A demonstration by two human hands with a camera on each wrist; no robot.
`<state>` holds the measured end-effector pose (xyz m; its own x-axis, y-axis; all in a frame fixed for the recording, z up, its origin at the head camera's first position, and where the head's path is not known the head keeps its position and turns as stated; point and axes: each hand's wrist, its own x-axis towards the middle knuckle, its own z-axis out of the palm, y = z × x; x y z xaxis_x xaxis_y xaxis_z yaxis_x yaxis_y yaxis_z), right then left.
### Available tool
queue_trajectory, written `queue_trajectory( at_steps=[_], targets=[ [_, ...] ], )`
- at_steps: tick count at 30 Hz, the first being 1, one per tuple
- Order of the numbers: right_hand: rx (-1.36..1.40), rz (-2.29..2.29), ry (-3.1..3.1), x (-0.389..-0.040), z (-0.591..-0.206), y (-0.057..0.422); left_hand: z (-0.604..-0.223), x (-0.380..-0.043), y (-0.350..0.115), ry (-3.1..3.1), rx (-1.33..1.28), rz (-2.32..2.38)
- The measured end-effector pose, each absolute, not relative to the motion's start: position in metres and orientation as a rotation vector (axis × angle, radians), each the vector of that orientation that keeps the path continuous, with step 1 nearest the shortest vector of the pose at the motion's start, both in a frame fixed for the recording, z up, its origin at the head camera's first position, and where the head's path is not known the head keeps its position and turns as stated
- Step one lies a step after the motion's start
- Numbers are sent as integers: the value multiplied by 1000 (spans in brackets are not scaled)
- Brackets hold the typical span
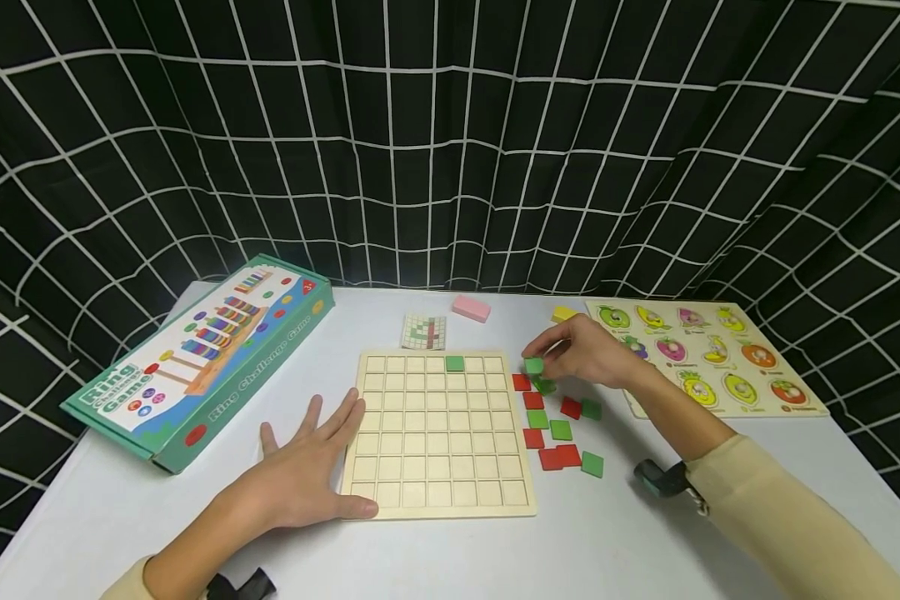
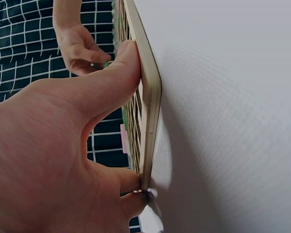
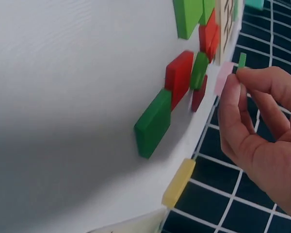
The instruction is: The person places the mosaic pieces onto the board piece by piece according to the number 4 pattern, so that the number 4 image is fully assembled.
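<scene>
A wooden grid board [image 1: 438, 445] lies flat, with one green square tile [image 1: 455, 363] in its back row. My left hand [image 1: 303, 475] rests at the board's left side with fingers spread; in the left wrist view its thumb [image 2: 123, 68] presses on the board near a corner. Beyond the board's back right corner, my right hand [image 1: 588, 354] pinches a green tile [image 3: 242, 60] between thumb and fingertips, raised off the table. Below and beside that hand lie several loose red tiles [image 1: 568, 455] and green tiles [image 1: 592, 464].
Behind the board are a small pattern card [image 1: 423, 332] and a pink block [image 1: 471, 308]. A yellow block [image 3: 178, 183] sits near the right hand. A Ring Challenge Game box [image 1: 202, 358] stands at left, a fruit puzzle board [image 1: 738, 400] at right. A black gridded curtain [image 1: 450, 175] hangs behind.
</scene>
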<state>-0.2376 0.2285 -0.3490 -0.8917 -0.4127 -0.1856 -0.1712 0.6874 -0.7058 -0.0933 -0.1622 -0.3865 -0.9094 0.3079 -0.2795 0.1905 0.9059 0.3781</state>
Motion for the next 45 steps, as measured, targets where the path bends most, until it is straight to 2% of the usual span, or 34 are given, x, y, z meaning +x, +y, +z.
queue_trajectory(
  at_steps=[27, 45],
  targets=[
    [-491, -1012, 2563, -238, -348, 149, -388, -94, -161, 2736, 381, 499],
    [-432, -962, 2576, -237, -347, 115, -387, -93, -162, 2740, 379, 500]
  ],
)
